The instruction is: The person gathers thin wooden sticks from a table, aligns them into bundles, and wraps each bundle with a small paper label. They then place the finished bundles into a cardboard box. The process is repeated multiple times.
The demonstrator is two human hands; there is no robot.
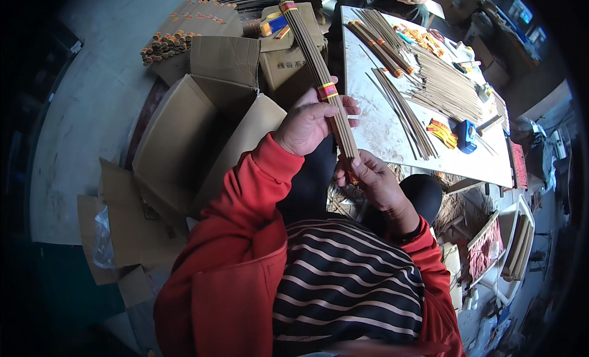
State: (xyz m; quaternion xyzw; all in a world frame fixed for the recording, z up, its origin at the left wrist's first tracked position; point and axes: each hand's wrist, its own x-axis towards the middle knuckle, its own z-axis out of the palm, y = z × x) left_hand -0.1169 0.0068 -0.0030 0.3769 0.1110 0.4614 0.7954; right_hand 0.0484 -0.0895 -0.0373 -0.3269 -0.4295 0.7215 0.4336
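Red sleeves and striped shirt lowest in view, left hand (305,125) closed around a long bundle of brown sticks (319,71) near its red-yellow band (327,90), right hand (372,176) pinching the bundle's lower end, open cardboard box (202,136) left, white table (380,127) right with loose sticks (442,87)

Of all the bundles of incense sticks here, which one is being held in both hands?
The long bundle with red-and-yellow bands, gripped by the left hand and right hand; the others lie on the table and boxes.

left hand (305,125) raised toward twelve o'clock, fingers (348,103) curled closed; right hand (371,180) at four o'clock of it, fingers pinched; both red-sleeved forearms bent.
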